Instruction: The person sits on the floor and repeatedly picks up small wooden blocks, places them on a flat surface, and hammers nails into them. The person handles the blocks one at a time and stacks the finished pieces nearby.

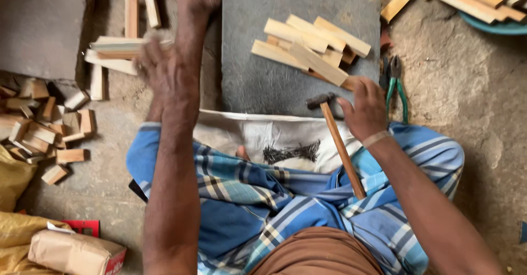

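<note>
The person's left hand [159, 66] was stretched out to the left, blurred, with its fingers closed around a pale wooden strip [118, 46] that lay level over a loose stack of similar strips [110, 63] on the floor. The right hand [365, 110] sat low near the lap, loosely curled. It rested against the wooden handle of a hammer [337, 140], but I could not tell whether it really gripped it. The hammer's dark head pointed toward a grey stone slab [247, 77] just ahead of the knees. On that slab lay a small pile of light wooden slats [310, 47], crossing one another. A bunch of thin dark nails [291, 152] rested on a white cloth [241, 135] spread over the blue checked wrap across the lap. Green-handled pliers [396, 82] lay on the floor just right of the slab. Short wood offcuts [46, 129] were heaped well to the left.
</note>
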Tool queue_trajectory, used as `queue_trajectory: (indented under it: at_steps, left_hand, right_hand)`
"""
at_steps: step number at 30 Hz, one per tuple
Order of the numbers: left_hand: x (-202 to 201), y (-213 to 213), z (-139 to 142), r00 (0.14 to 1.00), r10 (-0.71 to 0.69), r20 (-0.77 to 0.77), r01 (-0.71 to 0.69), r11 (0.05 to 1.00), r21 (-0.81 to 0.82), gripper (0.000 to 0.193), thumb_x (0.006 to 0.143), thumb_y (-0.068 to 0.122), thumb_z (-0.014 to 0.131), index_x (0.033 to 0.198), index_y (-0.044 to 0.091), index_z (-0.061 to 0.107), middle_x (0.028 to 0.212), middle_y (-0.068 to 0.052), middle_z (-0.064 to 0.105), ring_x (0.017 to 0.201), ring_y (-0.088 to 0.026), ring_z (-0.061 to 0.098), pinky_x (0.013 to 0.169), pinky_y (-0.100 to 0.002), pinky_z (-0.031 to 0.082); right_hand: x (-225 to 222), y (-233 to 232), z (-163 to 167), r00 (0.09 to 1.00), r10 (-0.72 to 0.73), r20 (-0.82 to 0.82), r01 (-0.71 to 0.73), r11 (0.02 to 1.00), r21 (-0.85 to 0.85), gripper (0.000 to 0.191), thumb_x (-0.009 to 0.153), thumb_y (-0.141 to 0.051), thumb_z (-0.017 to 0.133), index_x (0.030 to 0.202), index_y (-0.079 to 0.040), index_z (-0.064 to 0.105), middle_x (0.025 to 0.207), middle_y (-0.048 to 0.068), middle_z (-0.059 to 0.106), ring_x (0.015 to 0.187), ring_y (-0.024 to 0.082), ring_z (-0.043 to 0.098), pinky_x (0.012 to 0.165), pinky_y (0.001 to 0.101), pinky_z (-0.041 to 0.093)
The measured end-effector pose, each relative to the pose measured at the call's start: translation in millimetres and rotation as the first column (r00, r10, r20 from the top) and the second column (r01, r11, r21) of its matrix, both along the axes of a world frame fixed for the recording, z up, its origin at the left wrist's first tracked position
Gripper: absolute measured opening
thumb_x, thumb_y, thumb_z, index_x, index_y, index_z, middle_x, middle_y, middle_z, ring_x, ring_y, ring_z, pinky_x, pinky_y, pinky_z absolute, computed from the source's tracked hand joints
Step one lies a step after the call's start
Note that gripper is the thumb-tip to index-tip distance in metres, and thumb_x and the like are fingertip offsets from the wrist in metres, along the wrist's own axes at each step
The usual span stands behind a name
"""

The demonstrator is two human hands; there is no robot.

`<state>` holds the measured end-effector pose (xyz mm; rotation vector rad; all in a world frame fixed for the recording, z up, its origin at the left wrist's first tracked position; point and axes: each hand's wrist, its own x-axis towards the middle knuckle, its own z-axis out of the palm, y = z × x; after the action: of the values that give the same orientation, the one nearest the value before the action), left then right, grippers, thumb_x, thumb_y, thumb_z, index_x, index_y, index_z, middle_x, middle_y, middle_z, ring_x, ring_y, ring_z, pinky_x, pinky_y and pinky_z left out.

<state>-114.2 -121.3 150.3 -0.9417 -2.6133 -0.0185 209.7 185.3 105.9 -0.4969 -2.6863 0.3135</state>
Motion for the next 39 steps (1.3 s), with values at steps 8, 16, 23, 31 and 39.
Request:
queue_trajectory:
  at_steps: [8, 16, 23, 31, 39]
  left_hand:
    - [180.5, 67.1, -78.3, 0.686, -0.392, 0.613, 0.397, 0.908, 0.136, 0.044, 0.074, -0.005, 0.063, 0.118, -0.003, 0.060, 0.099, -0.021, 0.071, 0.087, -0.036, 0.074, 0.071, -0.047, 0.061]
    - [224.6, 70.7, -129.3, 0.405, -0.453, 0.794, 0.746, 0.666, -0.001, 0.015, 0.091, 0.013, 0.063, 0.097, 0.011, 0.077, 0.107, -0.013, 0.076, 0.095, -0.030, 0.076, 0.078, -0.041, 0.063]
    - [229.4, 71.6, -135.7, 0.454, -0.498, 0.739, 0.590, 0.789, 0.169, 0.034, 0.091, 0.011, 0.053, 0.123, 0.012, 0.066, 0.109, -0.016, 0.071, 0.089, -0.034, 0.074, 0.073, -0.048, 0.061]
    - [161.6, 65.8, -129.4, 0.623, -0.508, 0.595, 0.142, 0.821, 0.552, 0.035, 0.091, -0.002, 0.057, 0.123, 0.010, 0.063, 0.106, -0.018, 0.070, 0.096, -0.039, 0.068, 0.083, -0.051, 0.057]
    - [136.5, 82.6, -109.4, 0.842, -0.342, 0.417, 0.283, 0.938, 0.199, 0.022, 0.090, 0.002, 0.062, 0.113, 0.006, 0.062, 0.103, -0.017, 0.067, 0.090, -0.035, 0.068, 0.070, -0.046, 0.058]
  right_hand:
    - [-46.5, 20.6, -21.6, 0.995, -0.047, 0.085, 0.096, 0.605, -0.790, 0.041, 0.100, -0.021, 0.063, 0.136, -0.003, 0.061, 0.120, 0.015, 0.068, 0.103, 0.025, 0.065, 0.093, 0.0412, 0.055]
    - [-48.3, -15.3, -32.1, 0.999, 0.043, 0.021, 0.023, -0.066, -0.998, 0.032, 0.110, -0.018, 0.049, 0.132, -0.003, 0.065, 0.111, 0.012, 0.072, 0.094, 0.020, 0.068, 0.087, 0.0368, 0.056]
    - [-95.8, -70.9, -45.8, 0.862, 0.506, 0.013, -0.494, 0.847, -0.199, 0.031, 0.094, 0.001, 0.062, 0.122, -0.008, 0.072, 0.132, 0.013, 0.069, 0.125, 0.033, 0.064, 0.111, 0.0443, 0.051]
    - [-3.6, -64.4, -11.7, 0.984, 0.164, 0.063, -0.149, 0.968, -0.201, 0.047, 0.095, -0.017, 0.073, 0.139, -0.006, 0.062, 0.146, 0.018, 0.057, 0.134, 0.040, 0.050, 0.116, 0.0492, 0.039]
    - [105.5, -69.9, -17.8, 0.955, 0.006, 0.298, 0.294, 0.143, -0.945, 0.054, 0.096, -0.020, 0.064, 0.145, -0.005, 0.047, 0.120, 0.018, 0.064, 0.093, 0.019, 0.064, 0.071, 0.0344, 0.058]
